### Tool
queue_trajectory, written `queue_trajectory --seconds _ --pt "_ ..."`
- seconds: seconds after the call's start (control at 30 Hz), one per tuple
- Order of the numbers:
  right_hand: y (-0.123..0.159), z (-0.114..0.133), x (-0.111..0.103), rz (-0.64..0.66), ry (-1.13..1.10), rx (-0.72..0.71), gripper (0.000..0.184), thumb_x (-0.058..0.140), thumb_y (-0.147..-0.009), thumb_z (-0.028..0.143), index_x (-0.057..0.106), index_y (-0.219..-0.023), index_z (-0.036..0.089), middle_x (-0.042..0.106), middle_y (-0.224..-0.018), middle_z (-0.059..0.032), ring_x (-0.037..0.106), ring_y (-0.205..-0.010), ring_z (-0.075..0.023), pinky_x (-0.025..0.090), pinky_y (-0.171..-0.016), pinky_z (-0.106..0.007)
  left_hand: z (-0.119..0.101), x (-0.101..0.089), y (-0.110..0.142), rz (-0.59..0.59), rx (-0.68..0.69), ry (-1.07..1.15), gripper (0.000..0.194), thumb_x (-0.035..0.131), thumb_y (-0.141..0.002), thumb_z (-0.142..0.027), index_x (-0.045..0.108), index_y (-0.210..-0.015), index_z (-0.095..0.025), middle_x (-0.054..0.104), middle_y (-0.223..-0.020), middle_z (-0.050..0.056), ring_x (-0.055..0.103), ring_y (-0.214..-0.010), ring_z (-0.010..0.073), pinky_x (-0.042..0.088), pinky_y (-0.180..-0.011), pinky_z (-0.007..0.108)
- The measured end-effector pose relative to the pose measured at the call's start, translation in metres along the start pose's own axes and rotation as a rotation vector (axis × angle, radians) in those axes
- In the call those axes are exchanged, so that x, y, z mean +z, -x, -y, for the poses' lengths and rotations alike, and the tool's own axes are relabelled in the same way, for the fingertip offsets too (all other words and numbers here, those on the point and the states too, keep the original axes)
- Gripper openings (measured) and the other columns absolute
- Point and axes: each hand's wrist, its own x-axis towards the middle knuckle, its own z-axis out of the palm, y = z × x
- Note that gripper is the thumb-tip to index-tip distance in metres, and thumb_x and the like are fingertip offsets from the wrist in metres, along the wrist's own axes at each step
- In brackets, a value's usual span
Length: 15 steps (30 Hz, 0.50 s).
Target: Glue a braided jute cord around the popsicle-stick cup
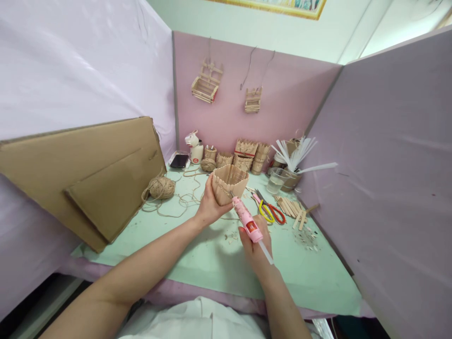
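Note:
My left hand [209,205] grips a small basket made of wooden craft sticks [225,188] from its left side and underneath, holding it tilted above the table. The rim of the basket is scalloped, and twine runs across its front wall. In my right hand [259,242] is a pink hot glue gun [247,220], its nozzle at the basket's front wall. I cannot tell whether the nozzle touches the wall. A translucent glue stick [266,252] juts from the gun's back end.
A ball of twine [161,187] with loose strands lies left, before leaning cardboard [116,174]. Scissors [271,209], loose craft sticks [291,207] and a plastic cup [276,181] are right. Several finished stick baskets [243,155] line the back, near a phone [180,161].

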Motion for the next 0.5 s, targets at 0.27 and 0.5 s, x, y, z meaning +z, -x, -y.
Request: queue_trajectory --seconds 0.27,0.5 --pt "0.003 -0.001 0.001 -0.002 0.039 0.028 0.007 0.046 -0.090 0.027 0.048 -0.088 0.021 0.045 -0.077 -0.0021 0.043 -0.073 -0.0191 0.035 -0.064 -0.032 0.000 0.000 0.000 -0.006 -0.003 0.000 0.115 0.079 -0.058 -0.042 0.006 -0.144 -0.022 0.032 -0.145 0.017 0.036 -0.133 0.0290 0.033 -0.107 0.045" --pt "0.000 -0.019 -0.018 -0.136 0.239 0.135 0.014 0.045 -0.090 0.032 0.047 -0.082 0.021 0.045 -0.077 -0.0038 0.043 -0.072 -0.0209 0.035 -0.064 -0.034 0.001 -0.003 -0.004 0.007 -0.147 0.055 0.114 0.080 -0.057 -0.038 0.009 -0.144 -0.021 0.031 -0.146 0.018 0.034 -0.134 0.0294 0.031 -0.109 0.046"
